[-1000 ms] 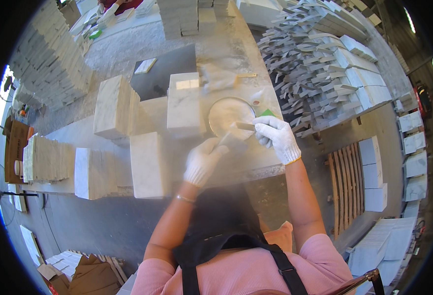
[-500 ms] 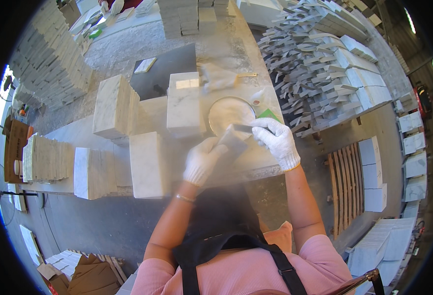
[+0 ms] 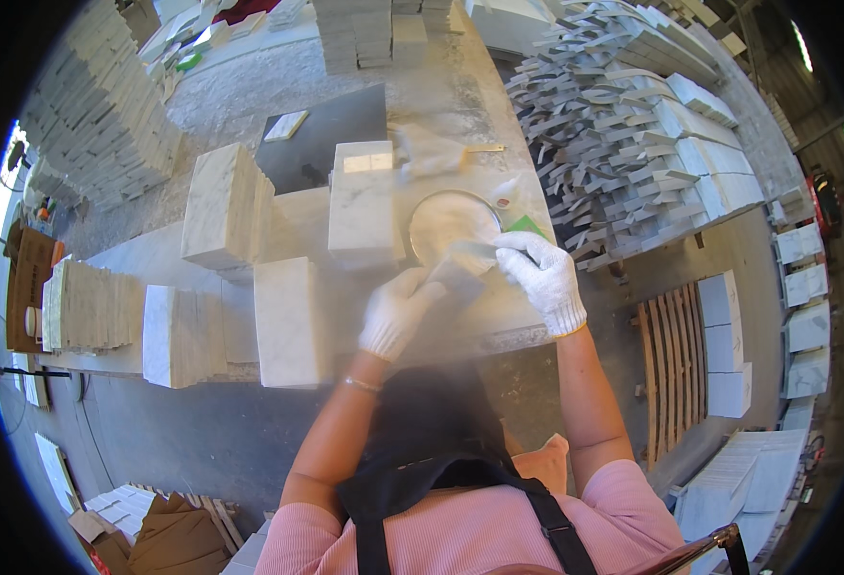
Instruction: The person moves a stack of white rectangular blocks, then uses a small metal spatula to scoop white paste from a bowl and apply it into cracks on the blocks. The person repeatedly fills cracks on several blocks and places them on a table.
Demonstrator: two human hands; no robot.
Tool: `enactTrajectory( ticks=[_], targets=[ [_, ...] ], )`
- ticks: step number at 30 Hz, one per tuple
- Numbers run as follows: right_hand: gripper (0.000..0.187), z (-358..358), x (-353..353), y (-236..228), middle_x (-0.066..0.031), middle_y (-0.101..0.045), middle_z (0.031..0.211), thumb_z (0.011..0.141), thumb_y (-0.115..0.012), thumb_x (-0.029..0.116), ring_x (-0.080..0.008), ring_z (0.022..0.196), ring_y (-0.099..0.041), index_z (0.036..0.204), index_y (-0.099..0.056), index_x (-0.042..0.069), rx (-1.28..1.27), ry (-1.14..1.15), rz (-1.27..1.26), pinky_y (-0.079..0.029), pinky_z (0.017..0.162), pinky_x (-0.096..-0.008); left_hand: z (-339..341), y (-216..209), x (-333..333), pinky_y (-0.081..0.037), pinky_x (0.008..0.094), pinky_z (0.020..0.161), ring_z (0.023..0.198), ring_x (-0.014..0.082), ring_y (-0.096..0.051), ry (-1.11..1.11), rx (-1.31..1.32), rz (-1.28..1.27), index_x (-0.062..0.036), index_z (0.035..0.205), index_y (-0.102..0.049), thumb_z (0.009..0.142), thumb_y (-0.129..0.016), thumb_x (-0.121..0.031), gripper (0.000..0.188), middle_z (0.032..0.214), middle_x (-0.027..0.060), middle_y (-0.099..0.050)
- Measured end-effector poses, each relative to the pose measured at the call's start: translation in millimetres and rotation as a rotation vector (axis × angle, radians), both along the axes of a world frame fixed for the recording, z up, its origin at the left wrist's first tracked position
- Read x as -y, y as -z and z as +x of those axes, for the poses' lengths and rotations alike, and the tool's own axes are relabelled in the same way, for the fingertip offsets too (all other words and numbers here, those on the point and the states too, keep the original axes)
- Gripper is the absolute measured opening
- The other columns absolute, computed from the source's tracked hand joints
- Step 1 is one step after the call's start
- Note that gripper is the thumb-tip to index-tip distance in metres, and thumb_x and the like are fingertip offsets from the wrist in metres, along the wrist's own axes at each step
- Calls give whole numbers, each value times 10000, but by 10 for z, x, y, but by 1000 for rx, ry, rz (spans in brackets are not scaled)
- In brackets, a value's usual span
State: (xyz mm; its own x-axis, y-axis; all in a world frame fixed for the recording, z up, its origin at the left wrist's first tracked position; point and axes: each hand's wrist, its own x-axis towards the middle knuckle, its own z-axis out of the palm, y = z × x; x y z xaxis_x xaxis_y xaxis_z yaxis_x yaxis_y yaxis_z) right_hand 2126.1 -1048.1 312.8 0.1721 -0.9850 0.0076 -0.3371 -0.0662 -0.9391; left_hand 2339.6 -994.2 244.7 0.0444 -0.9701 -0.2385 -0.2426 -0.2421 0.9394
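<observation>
My left hand [image 3: 401, 311], in a white knitted glove, is closed on the near-left edge of a small greyish stone tile [image 3: 461, 284], tilted above the table. My right hand [image 3: 540, 285], gloved too, pinches a thin flat scraper [image 3: 477, 249]. Its blade is blurred and lies at the tile's far edge; I cannot tell whether they touch. Just beyond both hands sits a round, thin-rimmed dish [image 3: 412, 228] with pale, whitish contents. A green piece [image 3: 525, 225] lies beside the dish, partly behind my right hand.
Marble tile stacks [image 3: 291, 321] stand left of my hands, another [image 3: 362, 206] beyond them. A cloth [image 3: 429, 150] and a dark sheet [image 3: 331, 129] lie farther back. Right of the table are heaped stone strips [image 3: 599, 134] and a wooden pallet [image 3: 673, 369].
The scraper has shifted slightly and its blade now looks lighter and more blurred. My hands have barely moved. Another person's gloved hands at the far top have gone from view.
</observation>
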Motion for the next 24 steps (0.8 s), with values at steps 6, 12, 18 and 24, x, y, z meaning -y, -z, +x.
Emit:
enactTrajectory(
  ticks=[6, 12, 18, 24],
  targets=[
    [176, -58, 51, 130, 19, -662, 802, 916, -680, 53, -32, 670, -543, 1083, -732, 38, -22, 10, -85, -442, 602, -192, 8, 30, 14, -484, 284, 867, 951, 118, -612, -16, -130, 64, 23, 1194, -667, 890, -694, -264, 419, 1063, 71, -713],
    [164, -76, 108, 216, 11, -687, 801, 906, -703, 114, -58, 684, -588, 1058, -741, 65, -160, 37, -80, -471, 625, -225, -16, 114, 22, -481, 266, 850, 935, 95, -595, -2, -239, 53, 36, 1176, -665, 903, -690, -246, 394, 1054, 47, -700],
    [293, 33, 125, 182, -157, -720, 1001, 919, -660, 297, -287, 899, -686, 1059, -724, 47, -530, -98, -98, -514, 808, -357, -18, 84, 21, -481, 264, 832, 911, 95, -595, -5, -221, 103, 30, 1148, -678, 904, -685, -252, 373, 1022, 42, -702],
    [302, -168, 323, 67, -101, -733, 906, 868, -724, 379, -257, 808, -701, 1017, -735, 117, -514, 120, -181, -532, 740, -341, -22, 81, 22, -485, 267, 826, 915, 97, -601, 46, -165, 86, 20, 1142, -684, 899, -683, -243, 358, 1013, 38, -704]
  ],
)
